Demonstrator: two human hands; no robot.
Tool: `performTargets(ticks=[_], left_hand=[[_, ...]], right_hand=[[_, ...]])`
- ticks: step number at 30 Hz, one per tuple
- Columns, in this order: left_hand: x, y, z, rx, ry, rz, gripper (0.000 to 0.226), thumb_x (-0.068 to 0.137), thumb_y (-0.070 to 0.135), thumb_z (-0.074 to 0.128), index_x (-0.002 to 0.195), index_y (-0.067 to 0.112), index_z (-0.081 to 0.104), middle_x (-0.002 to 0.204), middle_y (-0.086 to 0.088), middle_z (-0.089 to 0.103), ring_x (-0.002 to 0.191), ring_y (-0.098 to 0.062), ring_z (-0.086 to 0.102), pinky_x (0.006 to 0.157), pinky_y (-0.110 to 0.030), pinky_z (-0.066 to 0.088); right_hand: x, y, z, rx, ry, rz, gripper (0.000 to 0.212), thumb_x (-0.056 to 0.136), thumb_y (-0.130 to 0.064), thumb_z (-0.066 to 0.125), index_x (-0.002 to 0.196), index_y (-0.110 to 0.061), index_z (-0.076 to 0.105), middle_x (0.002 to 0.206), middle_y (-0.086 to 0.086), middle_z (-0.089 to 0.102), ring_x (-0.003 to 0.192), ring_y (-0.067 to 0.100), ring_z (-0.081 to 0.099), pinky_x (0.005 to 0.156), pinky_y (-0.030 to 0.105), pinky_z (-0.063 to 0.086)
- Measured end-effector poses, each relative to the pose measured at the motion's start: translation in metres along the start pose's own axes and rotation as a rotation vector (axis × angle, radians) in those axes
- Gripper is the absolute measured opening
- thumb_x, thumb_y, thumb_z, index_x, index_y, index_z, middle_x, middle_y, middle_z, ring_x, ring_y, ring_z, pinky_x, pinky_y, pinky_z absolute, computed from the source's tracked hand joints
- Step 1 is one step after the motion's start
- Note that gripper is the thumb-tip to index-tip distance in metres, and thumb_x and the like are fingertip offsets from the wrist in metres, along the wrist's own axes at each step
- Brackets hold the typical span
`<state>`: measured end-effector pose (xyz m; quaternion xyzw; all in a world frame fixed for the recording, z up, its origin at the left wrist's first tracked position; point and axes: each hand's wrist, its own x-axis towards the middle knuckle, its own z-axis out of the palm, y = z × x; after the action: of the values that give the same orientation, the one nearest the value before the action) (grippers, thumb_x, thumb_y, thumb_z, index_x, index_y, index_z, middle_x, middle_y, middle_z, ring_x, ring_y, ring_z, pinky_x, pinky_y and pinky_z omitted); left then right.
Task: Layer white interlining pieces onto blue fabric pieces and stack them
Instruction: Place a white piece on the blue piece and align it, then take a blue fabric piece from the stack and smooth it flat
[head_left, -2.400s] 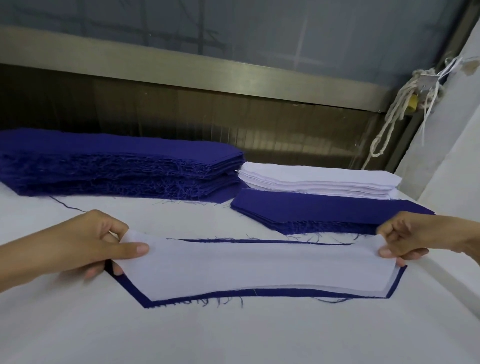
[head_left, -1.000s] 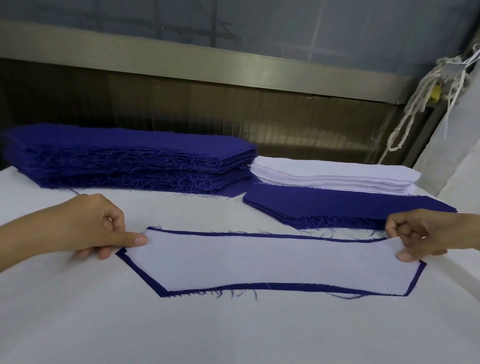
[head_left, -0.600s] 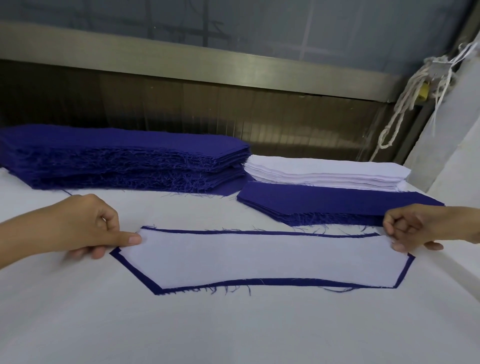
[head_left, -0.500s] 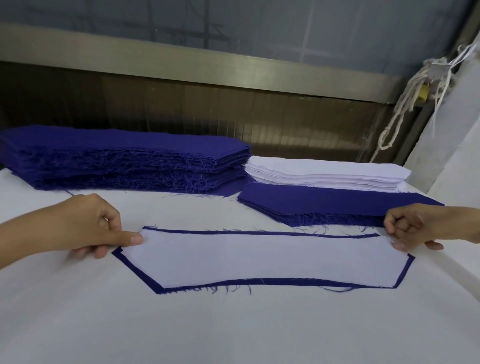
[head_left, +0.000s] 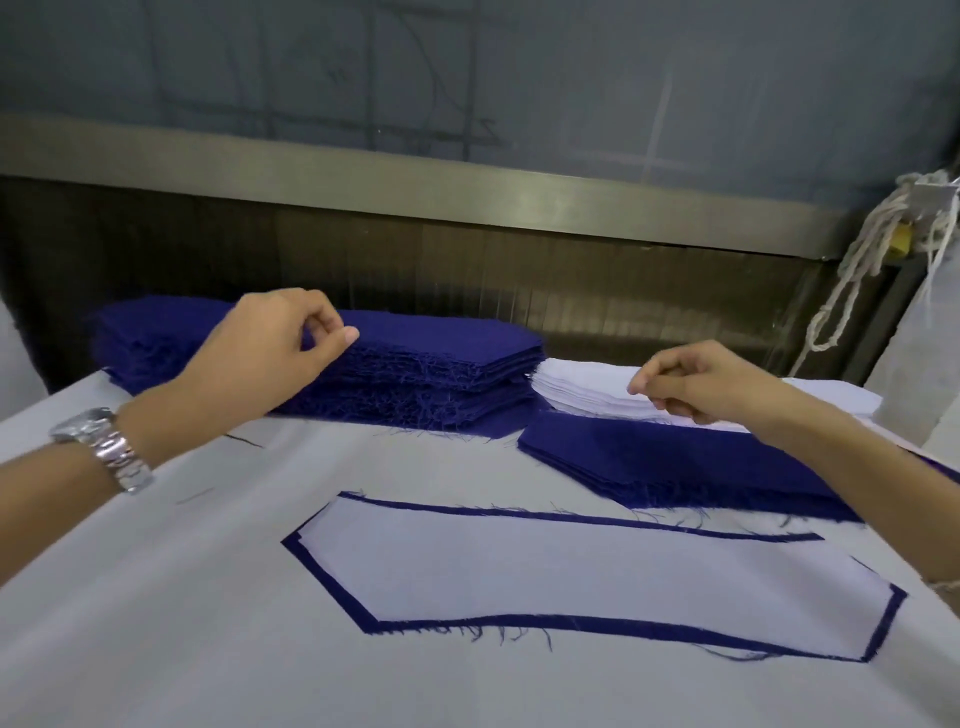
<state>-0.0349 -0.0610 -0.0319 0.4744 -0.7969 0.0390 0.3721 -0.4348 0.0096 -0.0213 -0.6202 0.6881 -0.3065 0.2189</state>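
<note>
A white interlining piece (head_left: 571, 577) lies flat on a blue fabric piece (head_left: 332, 587), whose edge shows all round it, in the middle of the table. At the back left is a tall stack of blue pieces (head_left: 441, 358). My left hand (head_left: 275, 348) reaches to the stack's top front edge, thumb and curled fingers pinching the top piece. At the back right a stack of white interlining (head_left: 582, 384) rests behind a lower blue stack (head_left: 649, 462). My right hand (head_left: 691, 379) is on the white stack, thumb and curled fingers pinching its top sheet at the front edge.
The table is covered by a white cloth (head_left: 156, 623). A metal rail (head_left: 467, 182) and a dark panel run along the back. A knotted white rope (head_left: 852, 291) hangs at the right by a white wall. A metal watch (head_left: 104, 447) is on my left wrist.
Both hands let go of the layered piece's ends and moved back: the left to the blue stack, the right to the white stack. The layered piece stays flat.
</note>
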Motion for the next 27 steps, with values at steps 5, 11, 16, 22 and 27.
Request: performTargets(ticks=[5, 11, 16, 22, 27], left_hand=[[0.032, -0.013, 0.017, 0.113, -0.05, 0.041, 0.017, 0.096, 0.034, 0.061, 0.101, 0.02, 0.07, 0.096, 0.004, 0.062, 0.078, -0.009, 0.052, 0.07, -0.032, 0.046], [0.058, -0.025, 0.034, 0.18, -0.126, 0.043, 0.018, 0.096, 0.032, 0.064, 0.105, 0.022, 0.074, 0.108, 0.001, 0.062, 0.087, -0.012, 0.051, 0.073, -0.031, 0.043], [0.068, -0.025, 0.045, 0.169, -0.148, 0.032, 0.014, 0.094, 0.031, 0.066, 0.101, 0.024, 0.075, 0.112, 0.001, 0.063, 0.088, -0.013, 0.053, 0.073, -0.031, 0.044], [0.072, -0.024, 0.052, 0.107, -0.191, 0.021, 0.014, 0.094, 0.031, 0.066, 0.103, 0.024, 0.074, 0.117, 0.001, 0.065, 0.091, -0.01, 0.054, 0.079, -0.03, 0.045], [0.072, -0.022, 0.052, 0.115, -0.222, 0.024, 0.015, 0.095, 0.032, 0.065, 0.105, 0.024, 0.073, 0.118, 0.001, 0.064, 0.094, -0.011, 0.055, 0.084, -0.033, 0.05]], right_hand=[[0.046, -0.041, 0.044, 0.011, 0.131, -0.107, 0.017, 0.097, -0.017, 0.064, 0.083, -0.017, 0.074, 0.071, -0.007, 0.064, 0.066, 0.005, 0.052, 0.053, 0.016, 0.036], [0.086, -0.063, 0.076, -0.09, 0.176, -0.117, 0.016, 0.097, -0.027, 0.064, 0.086, -0.021, 0.073, 0.08, -0.011, 0.062, 0.088, 0.015, 0.057, 0.078, 0.03, 0.043], [0.102, -0.076, 0.088, -0.271, 0.197, -0.067, 0.031, 0.098, -0.037, 0.062, 0.107, -0.01, 0.073, 0.114, 0.009, 0.068, 0.111, 0.028, 0.059, 0.092, 0.041, 0.053], [0.113, -0.081, 0.093, -0.199, 0.148, -0.051, 0.027, 0.097, -0.035, 0.065, 0.095, -0.01, 0.075, 0.099, 0.008, 0.072, 0.087, 0.02, 0.063, 0.076, 0.034, 0.05], [0.122, -0.081, 0.093, -0.097, 0.111, -0.025, 0.027, 0.096, -0.03, 0.066, 0.096, -0.005, 0.075, 0.099, 0.011, 0.071, 0.089, 0.022, 0.064, 0.085, 0.038, 0.052]])
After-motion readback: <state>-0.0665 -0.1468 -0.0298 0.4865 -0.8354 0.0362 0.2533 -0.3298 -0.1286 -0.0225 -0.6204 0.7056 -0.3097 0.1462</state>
